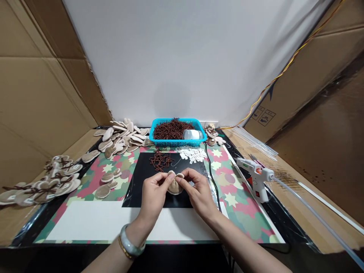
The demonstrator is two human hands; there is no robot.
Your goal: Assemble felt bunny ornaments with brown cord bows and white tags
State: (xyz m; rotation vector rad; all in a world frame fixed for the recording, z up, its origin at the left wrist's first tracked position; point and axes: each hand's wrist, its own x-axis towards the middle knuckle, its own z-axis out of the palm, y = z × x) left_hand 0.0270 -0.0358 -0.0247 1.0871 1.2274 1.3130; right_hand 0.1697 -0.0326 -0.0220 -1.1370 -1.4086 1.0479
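Observation:
A tan felt piece with a pale edge and two small rounded ears is held up over the black mat. My left hand pinches it near its left ear. On the other side, my right hand grips it by the right ear, thumb against the front. The fingers behind the piece are partly hidden. Just beyond my hands lie a small pile of brown twisted bows and a heap of white tags. Some loose felt pieces rest on the camouflage sheet to the left.
A blue basket of brown bows and a clear jar stands at the back. Felt pieces pile up behind left, finished-looking ones with bows at far left. A white glue gun and a black cable lie right.

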